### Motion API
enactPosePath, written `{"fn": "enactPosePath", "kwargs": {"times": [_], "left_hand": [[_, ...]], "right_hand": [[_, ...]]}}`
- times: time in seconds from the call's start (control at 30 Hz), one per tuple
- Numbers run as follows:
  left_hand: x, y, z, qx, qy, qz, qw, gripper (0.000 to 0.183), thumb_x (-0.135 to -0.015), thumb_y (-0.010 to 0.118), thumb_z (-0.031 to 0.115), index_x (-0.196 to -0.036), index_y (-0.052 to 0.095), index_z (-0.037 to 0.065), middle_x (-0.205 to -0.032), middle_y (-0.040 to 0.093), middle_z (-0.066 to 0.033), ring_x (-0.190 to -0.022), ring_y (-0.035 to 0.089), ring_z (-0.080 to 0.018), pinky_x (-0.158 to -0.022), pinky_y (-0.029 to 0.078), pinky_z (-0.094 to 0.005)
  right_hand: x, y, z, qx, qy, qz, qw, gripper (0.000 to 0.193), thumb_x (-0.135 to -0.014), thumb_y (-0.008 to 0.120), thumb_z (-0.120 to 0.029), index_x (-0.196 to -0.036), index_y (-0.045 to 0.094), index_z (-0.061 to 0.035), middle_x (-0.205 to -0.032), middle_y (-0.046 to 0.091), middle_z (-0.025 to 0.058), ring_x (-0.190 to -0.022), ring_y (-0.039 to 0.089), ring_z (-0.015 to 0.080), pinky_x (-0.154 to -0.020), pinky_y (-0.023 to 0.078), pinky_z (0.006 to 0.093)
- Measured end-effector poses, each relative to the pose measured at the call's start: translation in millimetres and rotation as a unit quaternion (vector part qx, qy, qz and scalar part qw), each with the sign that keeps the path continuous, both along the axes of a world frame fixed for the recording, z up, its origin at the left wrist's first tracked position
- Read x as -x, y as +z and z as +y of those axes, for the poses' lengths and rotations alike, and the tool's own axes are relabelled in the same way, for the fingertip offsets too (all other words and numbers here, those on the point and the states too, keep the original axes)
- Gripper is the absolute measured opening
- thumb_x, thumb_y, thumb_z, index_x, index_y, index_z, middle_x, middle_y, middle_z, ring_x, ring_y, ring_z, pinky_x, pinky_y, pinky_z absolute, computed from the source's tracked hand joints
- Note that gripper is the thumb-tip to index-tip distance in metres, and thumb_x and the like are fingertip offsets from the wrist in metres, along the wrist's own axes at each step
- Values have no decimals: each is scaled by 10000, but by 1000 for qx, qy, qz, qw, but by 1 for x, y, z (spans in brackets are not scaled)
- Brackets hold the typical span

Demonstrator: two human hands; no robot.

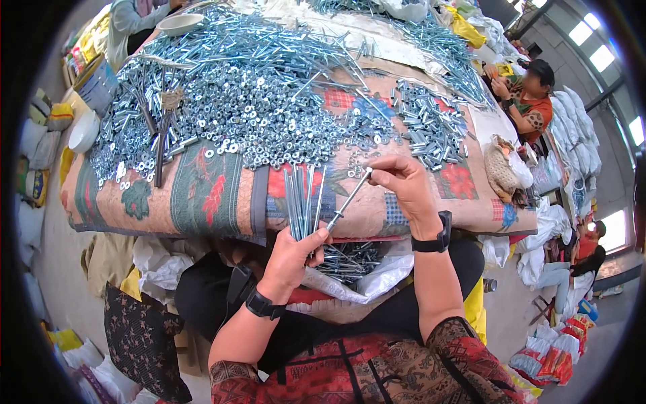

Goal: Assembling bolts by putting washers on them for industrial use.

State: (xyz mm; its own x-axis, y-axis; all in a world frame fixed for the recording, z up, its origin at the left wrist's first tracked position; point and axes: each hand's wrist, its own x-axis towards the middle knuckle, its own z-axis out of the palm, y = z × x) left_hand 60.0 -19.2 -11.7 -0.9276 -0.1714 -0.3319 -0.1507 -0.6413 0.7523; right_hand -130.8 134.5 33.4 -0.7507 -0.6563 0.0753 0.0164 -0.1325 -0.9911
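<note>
My left hand (296, 254) is closed round a bundle of long thin metal rods (296, 202), which point up and fan slightly apart. One rod (352, 194) leans out to the right from under its thumb, with a small collar or nut low on the shaft. At that rod's upper end my right hand (407, 185) pinches a small pale round piece, apparently a washer (369, 170). Just beyond lies a heap of loose nuts and washers (262, 121) on the patterned cloth (229, 202). Below my hands, an open white sack (377, 279) holds many metal rods (350, 261).
Long rods (249, 44) are piled farther back, and short metal sleeves (431, 128) lie at the right. Dark sticks (161, 145) rest on the heap's left. A white bowl (84, 135) and a bucket (95, 82) stand left. A co-worker (531, 101) sits at the right edge.
</note>
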Motion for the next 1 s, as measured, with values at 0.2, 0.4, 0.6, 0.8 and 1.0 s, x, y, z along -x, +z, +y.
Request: {"fn": "enactPosePath", "kwargs": {"times": [0.2, 0.4, 0.6, 0.8, 1.0], "left_hand": [[0, 1, 9, 66, 17, 2, 998, 164, -867, 668, 155, -959, 614, 30, -714, 595, -3, -533, 524, -58, -467, 358, -192], [5, 7, 8, 34, 36, 28, 998, 181, -873, 669, 151, -973, 607, 12, -693, 583, 2, -558, 552, -69, -471, 371, -194], [5, -3, 3, 21, 43, 25, 999, 150, -878, 661, 134, -945, 593, 18, -724, 583, -5, -579, 579, -76, -469, 378, -195], [1, 2, 7, 74, 76, 35, 994, 108, -875, 649, 68, -942, 586, 12, -716, 578, 6, -560, 562, -58, -474, 392, -181], [1, 5, 10, 95, 86, 26, 991, 94, -871, 641, 49, -932, 583, 8, -713, 583, 2, -554, 546, -52, -474, 387, -188]], "right_hand": [[-10, 1, 14, -67, 55, -80, 993, 282, -758, 736, -36, -1019, 632, -10, -918, 631, 26, -769, 592, 87, -697, 499, 229], [-34, -4, 2, -186, 101, -50, 976, 135, -806, 718, -153, -865, 673, -41, -786, 618, -15, -680, 544, 52, -593, 433, 205], [-38, -5, -12, -84, -4, 6, 996, 199, -892, 643, -229, -915, 666, -33, -736, 600, -30, -692, 540, 46, -631, 424, 203], [-39, -6, -10, -161, 24, 54, 985, 233, -922, 620, -240, -996, 642, -21, -749, 588, -42, -692, 480, 33, -632, 398, 204], [-36, 10, -8, -346, 40, 20, 937, 273, -916, 626, -249, -1042, 641, -7, -786, 629, -7, -746, 537, 43, -678, 426, 211]]}}
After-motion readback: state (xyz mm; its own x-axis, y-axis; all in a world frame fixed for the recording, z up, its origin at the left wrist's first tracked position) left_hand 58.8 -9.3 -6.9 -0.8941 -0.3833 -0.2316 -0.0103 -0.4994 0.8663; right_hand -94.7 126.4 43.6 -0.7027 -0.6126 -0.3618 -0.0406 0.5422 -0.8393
